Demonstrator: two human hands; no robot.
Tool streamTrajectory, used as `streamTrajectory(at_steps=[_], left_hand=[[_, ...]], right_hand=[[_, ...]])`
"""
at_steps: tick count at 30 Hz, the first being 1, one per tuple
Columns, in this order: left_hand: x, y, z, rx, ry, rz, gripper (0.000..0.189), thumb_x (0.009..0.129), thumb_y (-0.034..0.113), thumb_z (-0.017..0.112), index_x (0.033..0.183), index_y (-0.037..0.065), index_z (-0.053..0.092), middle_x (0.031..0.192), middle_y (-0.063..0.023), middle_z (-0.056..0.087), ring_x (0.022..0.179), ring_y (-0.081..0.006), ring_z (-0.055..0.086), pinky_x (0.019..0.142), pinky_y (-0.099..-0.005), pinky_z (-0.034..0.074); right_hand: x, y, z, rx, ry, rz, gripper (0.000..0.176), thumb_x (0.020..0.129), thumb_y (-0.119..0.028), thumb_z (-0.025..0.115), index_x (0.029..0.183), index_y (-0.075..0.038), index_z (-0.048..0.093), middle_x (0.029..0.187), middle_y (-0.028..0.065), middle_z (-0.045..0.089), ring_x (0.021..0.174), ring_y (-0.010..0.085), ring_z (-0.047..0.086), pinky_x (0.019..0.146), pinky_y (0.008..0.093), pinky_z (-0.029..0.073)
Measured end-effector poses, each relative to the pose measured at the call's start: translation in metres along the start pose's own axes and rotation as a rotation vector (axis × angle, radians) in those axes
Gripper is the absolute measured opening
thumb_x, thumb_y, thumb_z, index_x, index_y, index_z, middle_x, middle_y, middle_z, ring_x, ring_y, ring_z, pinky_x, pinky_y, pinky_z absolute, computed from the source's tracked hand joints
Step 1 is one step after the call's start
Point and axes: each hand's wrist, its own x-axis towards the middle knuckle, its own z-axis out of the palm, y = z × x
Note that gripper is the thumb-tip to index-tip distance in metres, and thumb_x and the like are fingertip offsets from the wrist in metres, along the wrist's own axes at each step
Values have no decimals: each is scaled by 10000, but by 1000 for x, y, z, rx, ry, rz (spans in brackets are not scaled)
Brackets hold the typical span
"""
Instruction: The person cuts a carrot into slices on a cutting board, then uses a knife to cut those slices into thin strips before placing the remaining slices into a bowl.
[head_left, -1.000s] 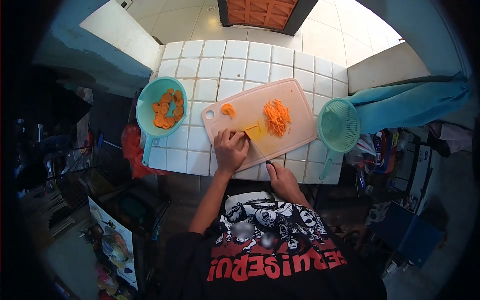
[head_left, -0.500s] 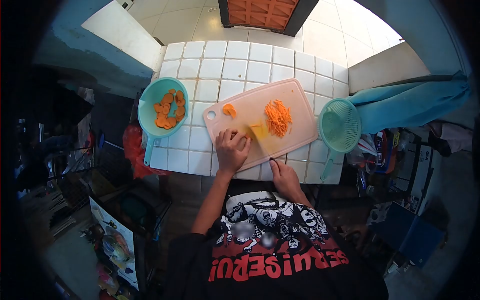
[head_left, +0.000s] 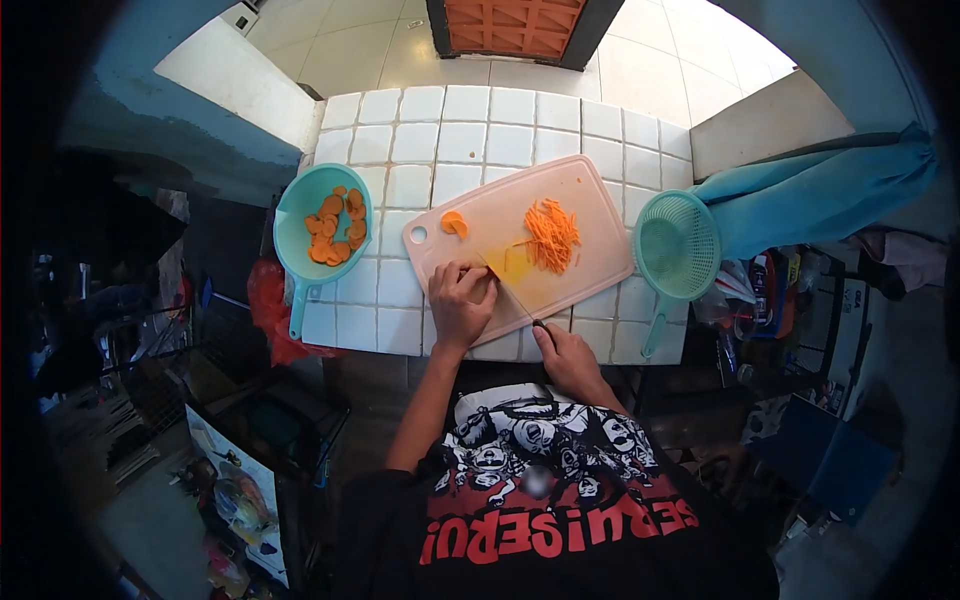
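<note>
A pink cutting board point(head_left: 600, 230) lies tilted on the tiled counter. Near its lower left edge, my left hand point(head_left: 462, 303) has its fingers curled down on carrot, mostly hidden beneath them. My right hand point(head_left: 567, 358) grips the dark handle of a knife point(head_left: 515, 298), whose blade reaches to my left fingertips. A few carrot strips lie beside the blade. To their right is a pile of shredded carrot point(head_left: 551, 237). Some round carrot slices point(head_left: 454, 224) rest at the board's upper left.
A green strainer point(head_left: 293, 230) holding several carrot slices stands left of the board. Another green strainer point(head_left: 678, 245) is on the right. White tiles point(head_left: 462, 143) surround the board, and blue cloth point(head_left: 800, 205) hangs at the right.
The knife blade has come closer to my left fingertips and looks less blurred. My right hand has shifted slightly left and down. The camera view has moved a little.
</note>
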Motion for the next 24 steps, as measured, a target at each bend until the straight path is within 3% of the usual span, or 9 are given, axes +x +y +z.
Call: streamTrajectory(at_steps=[13,17,24], left_hand=[[1,-2,0,20,3,14,180,753,128,807,909,73,738,970,-94,625,955,-296,594,881,-425,474],[-1,-1,2,9,1,2,175,779,185,803,916,90,751,979,-67,626,968,-275,583,879,-420,460],[0,-1,0,0,4,9,163,769,141,816,901,75,749,982,-84,635,963,-287,599,889,-425,472]], right_hand=[[0,-9,-4,-104,22,-1,479,1066,-463,432,1032,-35,643,909,313,688,902,518,654,811,611,487],[-2,1,-4,-130,7,33,486,1067,-466,428,1019,-34,647,920,308,691,912,514,652,821,605,487],[6,8,2,49,33,-4,495,1068,-460,431,982,-22,647,930,301,690,921,517,644,813,602,479]])
